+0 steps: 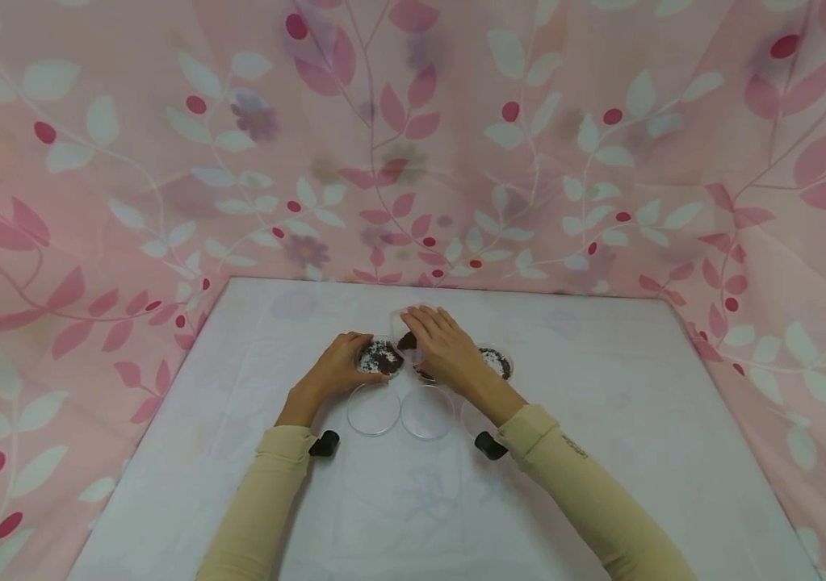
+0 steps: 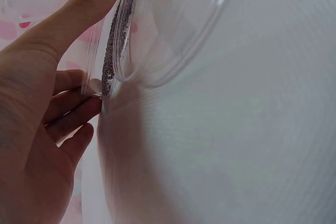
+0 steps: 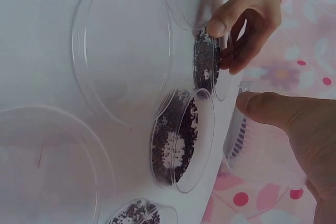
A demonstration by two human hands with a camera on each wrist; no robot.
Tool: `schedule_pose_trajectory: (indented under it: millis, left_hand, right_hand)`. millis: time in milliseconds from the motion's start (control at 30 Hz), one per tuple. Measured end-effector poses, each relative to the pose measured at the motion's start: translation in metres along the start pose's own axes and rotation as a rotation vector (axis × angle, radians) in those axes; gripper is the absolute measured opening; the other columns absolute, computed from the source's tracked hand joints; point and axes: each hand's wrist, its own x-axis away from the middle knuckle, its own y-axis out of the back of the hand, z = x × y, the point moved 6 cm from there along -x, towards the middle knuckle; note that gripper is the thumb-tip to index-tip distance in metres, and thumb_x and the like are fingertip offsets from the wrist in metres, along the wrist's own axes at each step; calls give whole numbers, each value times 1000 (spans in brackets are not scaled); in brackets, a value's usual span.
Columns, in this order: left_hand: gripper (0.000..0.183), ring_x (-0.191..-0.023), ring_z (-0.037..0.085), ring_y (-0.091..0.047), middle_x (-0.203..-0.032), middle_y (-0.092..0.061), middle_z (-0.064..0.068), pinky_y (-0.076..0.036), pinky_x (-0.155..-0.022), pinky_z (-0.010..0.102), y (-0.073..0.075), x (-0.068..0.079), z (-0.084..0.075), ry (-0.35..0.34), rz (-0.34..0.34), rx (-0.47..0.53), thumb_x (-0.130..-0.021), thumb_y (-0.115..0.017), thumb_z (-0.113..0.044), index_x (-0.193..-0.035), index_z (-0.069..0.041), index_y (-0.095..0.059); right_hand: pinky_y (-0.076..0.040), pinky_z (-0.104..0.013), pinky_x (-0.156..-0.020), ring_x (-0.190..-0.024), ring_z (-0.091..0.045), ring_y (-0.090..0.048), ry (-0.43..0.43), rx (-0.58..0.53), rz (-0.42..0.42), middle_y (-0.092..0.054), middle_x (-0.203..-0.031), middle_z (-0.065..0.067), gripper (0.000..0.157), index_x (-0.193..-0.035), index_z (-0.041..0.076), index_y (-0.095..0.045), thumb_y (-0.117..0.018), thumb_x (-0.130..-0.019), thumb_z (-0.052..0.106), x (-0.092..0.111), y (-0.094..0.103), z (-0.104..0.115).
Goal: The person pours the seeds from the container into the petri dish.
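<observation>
My left hand point(image 1: 336, 363) grips the left petri dish point(image 1: 381, 357) by its sides, thumb and fingers around the rim. Dark granules cover much of its white-looking floor. In the left wrist view, the thumb of my left hand point(image 2: 39, 87) lies over the dish's edge. My right hand point(image 1: 449, 347) holds a clear plastic box point(image 3: 262, 153) tilted beside that dish, with dark granules gathered along one side of it. Partly hidden under the right hand is a middle petri dish point(image 3: 174, 150), also holding granules with a bare patch. To the right stands another such dish point(image 1: 496, 363).
In front of the dishes lie clear round lids, one at left point(image 1: 374, 410), one in the middle point(image 1: 428, 412), and a third partly under the right forearm. A white cloth covers the table point(image 1: 413, 500). Pink floral curtain point(image 1: 413, 145) surrounds its back and sides.
</observation>
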Motion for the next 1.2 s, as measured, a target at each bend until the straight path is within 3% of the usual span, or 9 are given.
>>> schedule_pose_trajectory:
  millis: [367,600,933,1200]
  left_hand:
    - [97,-129,32,-50,-137,-56,15,-41,-111,47,0,-1,0,-25,-9,-1,-67,-84,-57,-141,-2,-51]
    - [97,-129,31,-49,-138,-55,15,-41,-111,47,0,-1,0,-14,-1,-2,-68,-84,-56,-142,-3,-50]
    - [95,-129,33,-48,-138,-54,17,-41,-111,49,1,1,-4,-10,5,24,-69,-85,-51,-142,-3,-50]
    - [93,-128,32,-49,-137,-54,16,-41,-110,48,4,3,-5,-3,6,14,-69,-86,-50,-142,-3,-50]
  right_hand:
    - [-34,-46,-118,-141,-27,-41,-76,-75,-34,-43,-151,-11,98,-150,4,-34,-87,-73,32,20,17,-17]
    - [-36,-43,-117,-136,-29,-46,-141,-163,-127,-47,-147,-13,101,-148,3,-36,-91,-68,31,37,35,-28]
    - [-48,-46,-104,-135,-29,-47,-313,-333,-187,-45,-149,-13,104,-151,7,-32,-91,-69,29,76,43,-57]
    - [-48,-52,-102,-133,-32,-48,-383,-411,-240,-46,-146,-16,101,-150,4,-33,-90,-70,28,104,46,-75]
